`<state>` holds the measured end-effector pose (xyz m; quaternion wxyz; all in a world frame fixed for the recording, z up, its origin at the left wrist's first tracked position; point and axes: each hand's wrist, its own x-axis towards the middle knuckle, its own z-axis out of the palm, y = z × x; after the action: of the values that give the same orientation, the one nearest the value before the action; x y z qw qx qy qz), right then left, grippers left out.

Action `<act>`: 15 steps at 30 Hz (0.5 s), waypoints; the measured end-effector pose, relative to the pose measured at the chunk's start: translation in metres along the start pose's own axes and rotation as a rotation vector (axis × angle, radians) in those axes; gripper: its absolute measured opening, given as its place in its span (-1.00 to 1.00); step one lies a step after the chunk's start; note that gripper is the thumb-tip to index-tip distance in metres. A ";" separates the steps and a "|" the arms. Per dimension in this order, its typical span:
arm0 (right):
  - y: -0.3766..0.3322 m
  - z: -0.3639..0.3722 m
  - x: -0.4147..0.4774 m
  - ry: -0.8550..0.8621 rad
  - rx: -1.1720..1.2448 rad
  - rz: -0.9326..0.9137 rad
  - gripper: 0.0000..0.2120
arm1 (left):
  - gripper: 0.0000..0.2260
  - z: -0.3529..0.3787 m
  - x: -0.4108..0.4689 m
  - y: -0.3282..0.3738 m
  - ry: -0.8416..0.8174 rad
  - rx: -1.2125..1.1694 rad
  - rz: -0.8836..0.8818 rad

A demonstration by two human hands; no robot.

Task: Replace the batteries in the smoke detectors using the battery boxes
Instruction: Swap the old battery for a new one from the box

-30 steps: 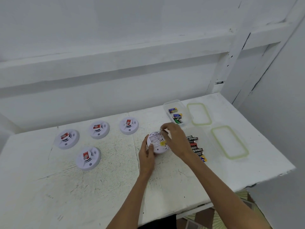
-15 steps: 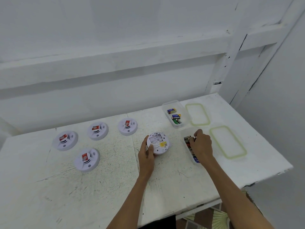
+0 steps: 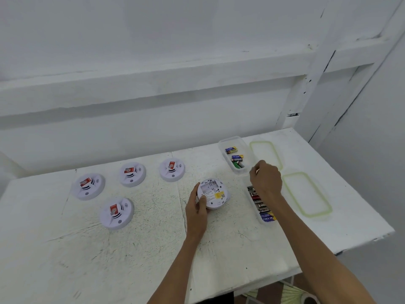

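A white smoke detector (image 3: pixel 213 193) lies back side up at the table's middle, showing a yellow label. My left hand (image 3: pixel 197 210) grips its left edge. My right hand (image 3: pixel 266 181) hovers with curled fingers between the two clear battery boxes. I cannot see whether it holds anything. The far box (image 3: pixel 233 140) holds a few blue and green batteries (image 3: pixel 235 158). The near box (image 3: pixel 266 222) holds a row of several batteries (image 3: pixel 260 206), partly hidden under my right wrist.
Several more smoke detectors lie face up with red tags on the left: one (image 3: pixel 88 186), another (image 3: pixel 132 174), a third (image 3: pixel 172 170), and one nearer (image 3: pixel 116 212). Two green-rimmed lids (image 3: pixel 265 155) (image 3: pixel 306 194) lie right of the boxes. The table edge (image 3: pixel 361 242) runs at the right.
My right hand left the detector, dipped to the near battery box, and has now risen toward the far box. My left hand stays on the detector.
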<state>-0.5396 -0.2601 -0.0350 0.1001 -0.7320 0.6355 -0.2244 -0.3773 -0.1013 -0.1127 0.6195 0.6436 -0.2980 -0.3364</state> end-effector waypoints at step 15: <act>-0.039 0.034 0.089 -0.514 -0.345 -0.214 -0.72 | -0.50 0.000 0.001 -0.001 -0.008 -0.013 0.003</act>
<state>-0.4814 -0.3450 -0.0299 0.1075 -0.8334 0.5376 0.0696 -0.3770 -0.1023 -0.1142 0.6229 0.6379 -0.2993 -0.3398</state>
